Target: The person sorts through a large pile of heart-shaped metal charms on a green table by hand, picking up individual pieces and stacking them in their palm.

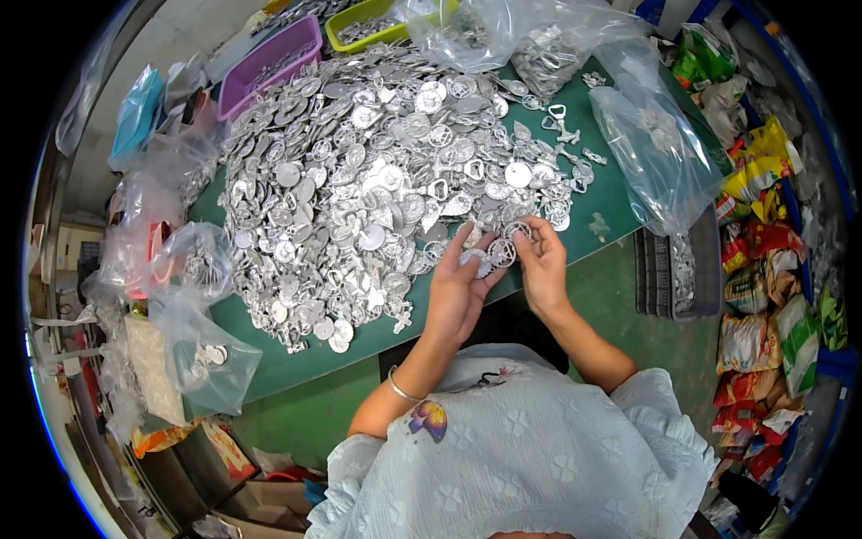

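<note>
A broad heap of silver metal pieces (341, 189), mostly round openwork medallions with some bottle-opener shapes among them, covers much of the green table (359, 364). At its near right edge, my left hand (460, 292) is closed around several round metal medallions (480, 256) resting across its fingers. My right hand (542, 269) pinches a round openwork medallion (515, 231) between thumb and fingers, close beside the left hand. Some loose bottle-opener pieces (563, 126) lie apart, to the right of the heap.
Behind the heap stand a purple bin (315, 38) and a yellow-green bin (337, 43). Clear plastic bags (654, 135) lie at the right; others (215, 382) hang at the left. A grey crate (705, 278) is on the right, near shelves of colourful sacks (750, 341).
</note>
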Motion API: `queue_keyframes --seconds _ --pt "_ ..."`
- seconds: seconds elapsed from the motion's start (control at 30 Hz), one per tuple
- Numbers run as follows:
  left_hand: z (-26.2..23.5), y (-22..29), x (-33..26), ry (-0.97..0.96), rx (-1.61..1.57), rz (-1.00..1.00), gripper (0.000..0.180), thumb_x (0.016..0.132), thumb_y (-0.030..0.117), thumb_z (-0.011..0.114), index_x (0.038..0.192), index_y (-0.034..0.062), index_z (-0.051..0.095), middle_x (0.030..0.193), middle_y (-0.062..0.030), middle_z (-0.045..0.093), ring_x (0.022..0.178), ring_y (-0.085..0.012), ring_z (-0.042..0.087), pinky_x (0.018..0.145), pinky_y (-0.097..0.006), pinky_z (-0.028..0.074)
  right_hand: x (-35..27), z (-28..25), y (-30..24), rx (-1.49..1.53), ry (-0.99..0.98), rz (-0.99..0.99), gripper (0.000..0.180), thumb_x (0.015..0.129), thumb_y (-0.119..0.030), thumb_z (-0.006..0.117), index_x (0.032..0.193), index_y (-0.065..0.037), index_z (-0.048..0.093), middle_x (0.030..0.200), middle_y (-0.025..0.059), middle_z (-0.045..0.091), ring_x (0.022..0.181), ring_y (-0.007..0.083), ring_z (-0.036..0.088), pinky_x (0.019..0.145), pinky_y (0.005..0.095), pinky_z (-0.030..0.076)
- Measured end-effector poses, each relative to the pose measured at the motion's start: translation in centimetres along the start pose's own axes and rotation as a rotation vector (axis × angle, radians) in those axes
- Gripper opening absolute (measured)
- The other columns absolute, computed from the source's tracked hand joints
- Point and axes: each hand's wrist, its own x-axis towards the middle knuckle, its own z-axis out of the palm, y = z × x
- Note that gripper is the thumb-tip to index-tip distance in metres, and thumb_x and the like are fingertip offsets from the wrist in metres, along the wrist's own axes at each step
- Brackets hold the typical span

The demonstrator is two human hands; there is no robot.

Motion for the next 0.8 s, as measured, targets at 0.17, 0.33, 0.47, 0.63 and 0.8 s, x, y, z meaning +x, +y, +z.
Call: queue_keyframes --seconds 0.17,0.33,0.47,0.63,0.8 --pt "1.1 0.2 -0.1 0.01 0.258 0.118 0.047 0.09 -0.005 0.034 0.136 0.0015 0.029 0.129 -0.0194 0.044 0.115 -0.0268 0.05 0.093 -0.035 0.045 -0.2 2.2 -0.3 0.491 0.147 0.241 0.019 0.092 -0.01 0.048 0.109 -0.002 0.045 0.096 0.0069 0.056 0.087 0.0146 0.055 0.075 0.0293 0.046" --pt "1.7 1.6 -0.7 -0.16 1.003 0.513 0.042 0.087 -0.01 0.032 0.127 -0.0027 0.043 0.124 -0.0189 0.051 0.115 -0.0272 0.052 0.095 -0.032 0.041 0.3 2.7 -0.8 0.57 0.071 0.357 0.014 0.092 -0.014 0.049 0.104 -0.007 0.047 0.093 0.0041 0.056 0.086 0.0155 0.054 0.076 0.0332 0.045" --pt "1.6 2.3 -0.7 -0.105 1.086 0.68 0.042 0.088 -0.008 0.034 0.127 0.0003 0.045 0.123 -0.0184 0.052 0.113 -0.0235 0.052 0.092 -0.031 0.043 1.6 2.3 -1.0 0.66 0.152 0.461 0.013 0.091 -0.013 0.049 0.102 -0.007 0.047 0.095 0.0058 0.055 0.087 0.0183 0.055 0.075 0.0351 0.045" --pt "-0.9 7.7 3.0 0.146 1.288 1.026 0.039 0.086 -0.009 0.035 0.124 -0.0033 0.046 0.128 -0.0217 0.047 0.119 -0.0315 0.048 0.098 -0.036 0.038 1.9 0.3 -2.5 0.586 0.065 0.44 0.02 0.089 -0.009 0.052 0.108 -0.004 0.049 0.099 0.0096 0.057 0.092 0.0208 0.056 0.074 0.0303 0.047" --pt "-1.1 5.9 2.5 0.264 1.231 1.136 0.032 0.091 0.003 0.04 0.122 -0.0023 0.047 0.125 -0.0193 0.048 0.116 -0.0286 0.047 0.098 -0.035 0.037 1.2 0.0 -4.1 0.173 -0.062 0.305 0.031 0.087 -0.001 0.051 0.117 -0.002 0.043 0.094 0.0096 0.057 0.085 0.0198 0.059 0.067 0.0295 0.05"
